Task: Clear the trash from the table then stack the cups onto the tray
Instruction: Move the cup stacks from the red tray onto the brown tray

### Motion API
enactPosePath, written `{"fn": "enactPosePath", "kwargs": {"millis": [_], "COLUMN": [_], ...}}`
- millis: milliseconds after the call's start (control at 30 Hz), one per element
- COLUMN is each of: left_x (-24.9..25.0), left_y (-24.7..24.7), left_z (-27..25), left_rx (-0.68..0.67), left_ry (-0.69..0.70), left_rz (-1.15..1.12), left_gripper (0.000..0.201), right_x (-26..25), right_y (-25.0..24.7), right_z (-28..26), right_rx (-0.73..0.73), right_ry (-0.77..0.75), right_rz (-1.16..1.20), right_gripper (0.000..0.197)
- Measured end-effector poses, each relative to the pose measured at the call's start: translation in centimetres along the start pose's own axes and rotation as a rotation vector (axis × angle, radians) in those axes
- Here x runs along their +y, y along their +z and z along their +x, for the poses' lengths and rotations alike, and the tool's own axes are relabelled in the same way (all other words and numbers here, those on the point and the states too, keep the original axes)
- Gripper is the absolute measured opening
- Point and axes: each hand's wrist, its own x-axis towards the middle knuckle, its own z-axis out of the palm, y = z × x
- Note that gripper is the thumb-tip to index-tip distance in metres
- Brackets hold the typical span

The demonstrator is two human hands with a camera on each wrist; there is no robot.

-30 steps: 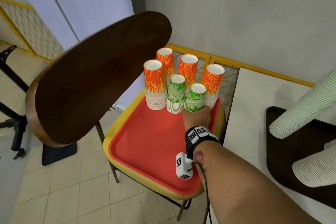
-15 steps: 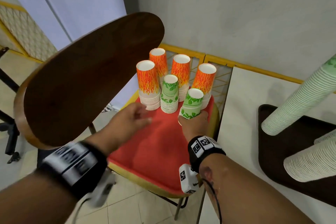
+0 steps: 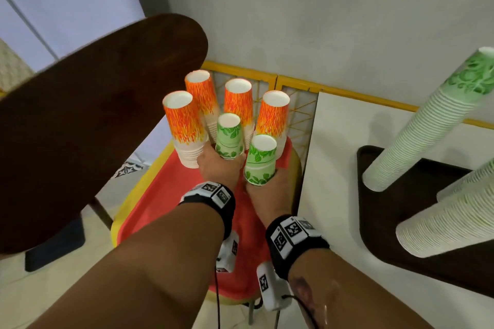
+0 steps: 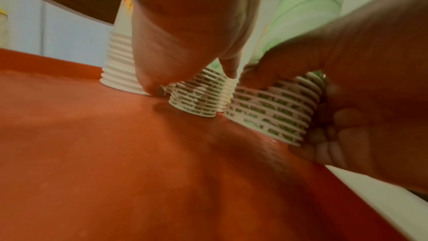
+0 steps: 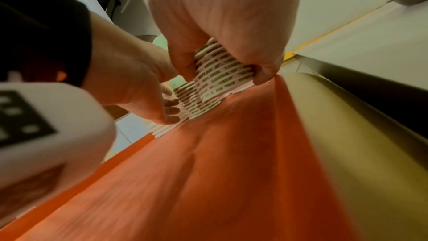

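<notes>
Both hands sit low on the red tray [image 3: 149,203], and each hides the base of the stack it holds. The left hand [image 3: 217,168] has thumb and fingers curled round the foot of the left green cup stack [image 3: 229,136]; the left wrist view shows its thumb tip down at the tray surface beside the ribbed rims. The right hand [image 3: 270,192] wraps the bottom of the right green cup stack [image 3: 260,160], fingers bunched behind it, the stack leaning a little. Whether that stack rests flat on the tray is hard to tell.

The cups are inverted paper, leaf-printed, their nested rolled rims forming white ridges. Behind stand four orange cup stacks [image 3: 184,125], flame-patterned, partly masked by the green ones. The tray is smooth matte plastic on a yellow-edged seat; its near end is cut off by the forearms.

On the white bench [image 3: 334,163] to the right, a dark tray [image 3: 417,211] carries long green-white cup columns [image 3: 427,125] lying tilted, their ends out of frame. A dark wooden oval board [image 3: 88,120] blocks the left.
</notes>
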Motion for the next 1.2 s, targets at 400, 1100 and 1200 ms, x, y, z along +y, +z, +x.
{"fn": "enactPosePath", "kwargs": {"millis": [400, 1100, 1200], "left_x": [-0.8, 1.2, 2.8], "left_y": [0.5, 4.7, 7.3], "left_z": [0.3, -16.4, -20.4], "left_rx": [-0.102, -0.321, -0.379], "left_ry": [-0.005, 0.197, 0.275], "left_rz": [-0.171, -0.357, -0.267], "left_gripper": [0.077, 0.055, 0.058], "right_x": [-1.2, 4.3, 6.9], "right_y": [-1.2, -21.4, -25.5], "right_z": [-1.3, -7.6, -7.7], "right_rx": [-0.035, 0.026, 0.044], "right_ry": [0.026, -0.007, -0.038], "right_rz": [0.007, 0.067, 0.071], "right_gripper": [0.073, 0.065, 0.066]}}
